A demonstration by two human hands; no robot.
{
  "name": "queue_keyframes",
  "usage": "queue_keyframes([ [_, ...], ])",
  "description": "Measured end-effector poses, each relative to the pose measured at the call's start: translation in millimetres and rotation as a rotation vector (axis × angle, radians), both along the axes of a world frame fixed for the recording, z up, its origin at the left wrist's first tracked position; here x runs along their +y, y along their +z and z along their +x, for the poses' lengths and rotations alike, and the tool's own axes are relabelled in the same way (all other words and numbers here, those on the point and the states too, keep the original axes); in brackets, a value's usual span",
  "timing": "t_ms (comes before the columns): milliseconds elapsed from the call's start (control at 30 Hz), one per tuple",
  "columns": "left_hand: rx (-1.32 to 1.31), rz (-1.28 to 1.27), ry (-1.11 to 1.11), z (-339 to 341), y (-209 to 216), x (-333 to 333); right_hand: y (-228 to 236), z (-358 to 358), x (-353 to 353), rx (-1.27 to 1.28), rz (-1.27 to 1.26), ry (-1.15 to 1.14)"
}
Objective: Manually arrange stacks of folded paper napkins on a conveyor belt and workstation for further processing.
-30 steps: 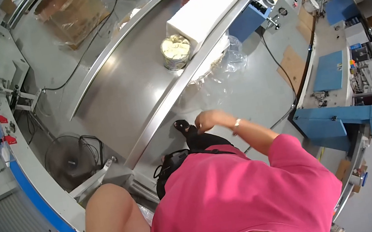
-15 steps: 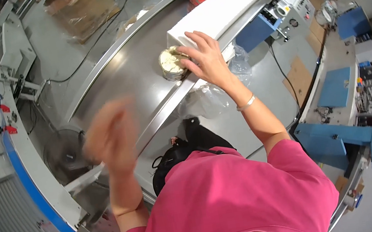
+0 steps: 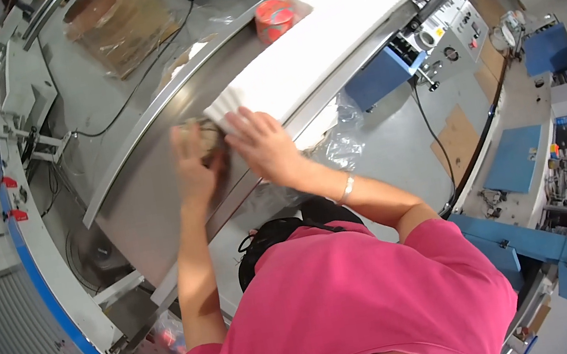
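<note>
A round open tin (image 3: pixel 208 138) with a pale, crumpled-looking filling stands on the steel table, close to the near end of a long white stack of sheets (image 3: pixel 305 34). My left hand (image 3: pixel 194 173) is around the tin, fingers along its left side and thumb at its near side; motion blurs both hand and tin. My right hand (image 3: pixel 265 146) lies with fingers stretched out against the near end of the stack, just right of the tin. It holds nothing. The tin's lower part is hidden.
A red patterned can (image 3: pixel 274 19) stands at the stack's far left side. The steel table (image 3: pixel 141 178) has a raised metal rim (image 3: pixel 145 114) on its far side. Clear plastic (image 3: pixel 348 137) hangs by the near edge. Blue machinery (image 3: pixel 386 73) stands to the right.
My left hand has swung from the left over to the tin. My right hand has moved from beside the tin to the stack's near end. The whole view has shifted.
</note>
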State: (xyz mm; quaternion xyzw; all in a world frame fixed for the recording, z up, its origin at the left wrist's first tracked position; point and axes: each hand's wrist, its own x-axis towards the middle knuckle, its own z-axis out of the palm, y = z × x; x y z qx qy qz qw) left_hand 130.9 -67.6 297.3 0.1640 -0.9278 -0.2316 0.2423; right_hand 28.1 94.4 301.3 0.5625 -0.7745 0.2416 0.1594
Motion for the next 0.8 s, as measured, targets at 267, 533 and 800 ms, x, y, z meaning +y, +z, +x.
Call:
queue_keyframes([
  [267,-0.303,0.273,0.254,10.9,-13.6,-1.5,1.4,5.3,0.3,-0.038,0.036,-0.025],
  [533,-0.219,0.967,0.129,-4.4,13.0,68.3,49.4,-44.5,55.1,-0.539,-0.316,0.463],
  [800,0.234,1.536,0.294,-19.2,-0.1,65.8,16.6,-219.9,144.4,-0.666,-0.615,-0.599],
])
